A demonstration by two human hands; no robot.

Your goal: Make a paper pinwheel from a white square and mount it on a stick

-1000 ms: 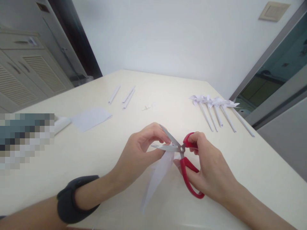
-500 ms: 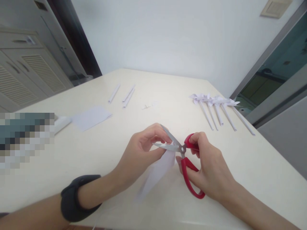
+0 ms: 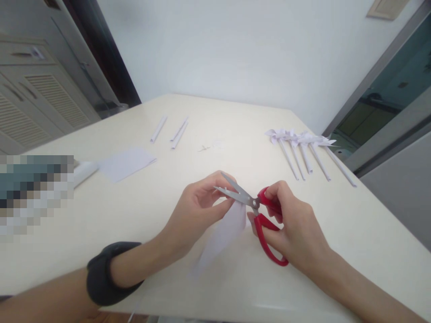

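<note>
Between thumb and fingers, my left hand [image 3: 198,206] pinches a sheet of white paper [image 3: 224,235] near its upper corner; the sheet hangs down toward the table. My right hand [image 3: 292,220] is closed around the red handles of a pair of scissors [image 3: 269,240]. The blades point left and are slightly apart, crossing the paper's upper corner right by my left fingertips. Exactly where the edges meet the paper is partly hidden by the blades and fingers.
White paper pinwheels on rolled sticks [image 3: 299,139] lie at the right of the table [image 3: 144,220]. Rolled paper tubes [image 3: 158,129] lie at back left, above flat sheets [image 3: 128,163]. Small scraps [image 3: 204,148] sit mid-table. A pixelated area covers the left edge.
The scissor blades have drawn closer together over the paper corner, and the handles have come nearer each other. My left hand keeps its pinch on the sheet. The view has shifted slightly.
</note>
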